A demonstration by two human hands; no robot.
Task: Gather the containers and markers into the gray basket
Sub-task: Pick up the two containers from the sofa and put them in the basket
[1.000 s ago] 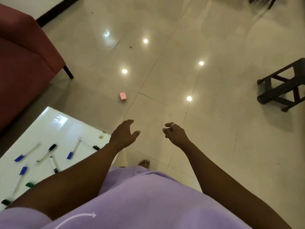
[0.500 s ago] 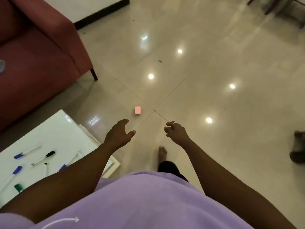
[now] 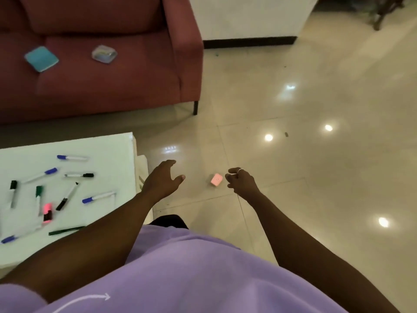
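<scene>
The view has swung left over the last second. The red sofa (image 3: pixel 108 64) was only a sliver at the frame's edge before and now fills the upper left, which brings two containers on its seat cushion into sight: a blue lidded container (image 3: pixel 41 58) towards the left end and a clear plastic container (image 3: pixel 104 54) nearer the middle. More of the white table (image 3: pixel 108 150) shows too, with whiteboard markers (image 3: pixel 67 175) scattered from its middle to its left edge, blue, black and green caps among them, and a pink piece (image 3: pixel 47 212) that may be a highlighter, though it is blurred.

On the tile floor (image 3: pixel 293 177) the small pink box (image 3: pixel 216 179) has come closer and lies just left of the right hand (image 3: pixel 242 184). That hand is loosely curled and holds nothing. The left hand (image 3: pixel 162 179) is spread open, also empty, beyond the table's right edge.

The gray basket is nowhere in view, so gathering looks barely begun. The turn has mainly revealed where the items lie, and the pink box seems the nearest pick.
</scene>
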